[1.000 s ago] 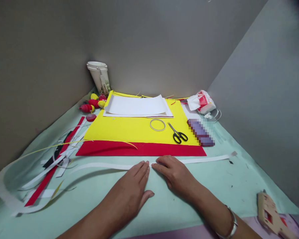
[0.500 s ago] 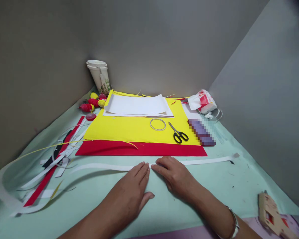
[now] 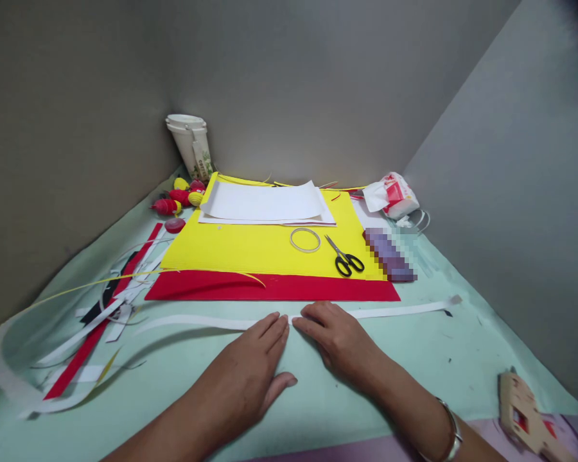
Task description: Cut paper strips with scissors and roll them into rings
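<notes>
A long, narrow white paper strip (image 3: 399,312) runs across the table in front of me. My left hand (image 3: 248,359) lies flat on it with the fingers stretched out and the thumb spread. Just to the right, my right hand (image 3: 334,337) presses on the same strip, its index finger pointing left and the other fingers slightly bent. Between the fingertips a small bit of strip shows; the rest beneath my fingers is hidden. Left of my hands the strip rises off the table. Beyond them lie a red sheet (image 3: 270,289) and a yellow sheet (image 3: 231,247).
Scissors (image 3: 349,260) and a ring (image 3: 305,240) rest on the yellow sheet, behind them white paper (image 3: 264,202). Paper offcuts (image 3: 96,327) and a curled pale strip (image 3: 4,378) lie left. A white cup (image 3: 190,144), yarn (image 3: 166,206), tissues (image 3: 399,196) and a glue gun (image 3: 523,407) surround the area.
Both hands stay in nearly the same place on the paper strip. The left forearm has shifted very slightly left.
</notes>
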The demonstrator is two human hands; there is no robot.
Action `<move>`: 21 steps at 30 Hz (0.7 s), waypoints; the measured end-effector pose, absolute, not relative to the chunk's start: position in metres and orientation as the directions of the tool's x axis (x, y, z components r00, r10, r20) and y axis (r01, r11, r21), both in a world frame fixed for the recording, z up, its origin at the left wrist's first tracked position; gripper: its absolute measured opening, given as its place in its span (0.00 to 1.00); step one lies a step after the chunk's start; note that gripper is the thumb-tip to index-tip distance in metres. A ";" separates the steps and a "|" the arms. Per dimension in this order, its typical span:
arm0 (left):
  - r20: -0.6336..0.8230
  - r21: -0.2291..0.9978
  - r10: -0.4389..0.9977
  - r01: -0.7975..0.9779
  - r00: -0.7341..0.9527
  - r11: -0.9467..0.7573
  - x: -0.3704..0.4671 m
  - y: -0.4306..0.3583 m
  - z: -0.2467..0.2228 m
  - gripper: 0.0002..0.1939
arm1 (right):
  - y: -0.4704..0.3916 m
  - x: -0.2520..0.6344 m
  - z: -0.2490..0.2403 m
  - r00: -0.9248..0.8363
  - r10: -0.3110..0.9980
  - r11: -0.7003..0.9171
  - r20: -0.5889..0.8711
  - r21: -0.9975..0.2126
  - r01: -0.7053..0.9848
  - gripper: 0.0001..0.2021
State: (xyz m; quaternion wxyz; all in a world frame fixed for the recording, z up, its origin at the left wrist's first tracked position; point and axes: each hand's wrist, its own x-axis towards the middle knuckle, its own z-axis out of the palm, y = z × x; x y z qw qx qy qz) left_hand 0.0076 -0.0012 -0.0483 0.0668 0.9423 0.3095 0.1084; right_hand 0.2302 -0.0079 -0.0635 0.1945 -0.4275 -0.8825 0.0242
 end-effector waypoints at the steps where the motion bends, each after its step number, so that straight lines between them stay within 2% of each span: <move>1: 0.160 0.195 0.597 0.568 0.786 -0.800 0.007 -0.001 -0.048 0.29 | -0.008 0.230 -0.064 -0.558 0.765 0.632 0.321 -0.210 0.746 0.16; 8: 0.139 0.193 0.583 0.556 0.800 -0.809 0.004 0.000 -0.049 0.30 | -0.008 0.230 -0.062 -0.560 0.765 0.632 0.320 -0.206 0.747 0.15; 16: 0.155 0.248 0.576 0.532 0.803 -0.809 0.004 0.002 -0.043 0.24 | -0.010 0.227 -0.061 -0.572 0.761 0.640 0.306 -0.207 0.740 0.14; 21: 0.120 0.212 0.584 0.554 0.803 -0.805 0.005 0.002 -0.041 0.22 | -0.010 0.227 -0.063 -0.568 0.758 0.641 0.320 -0.205 0.740 0.14</move>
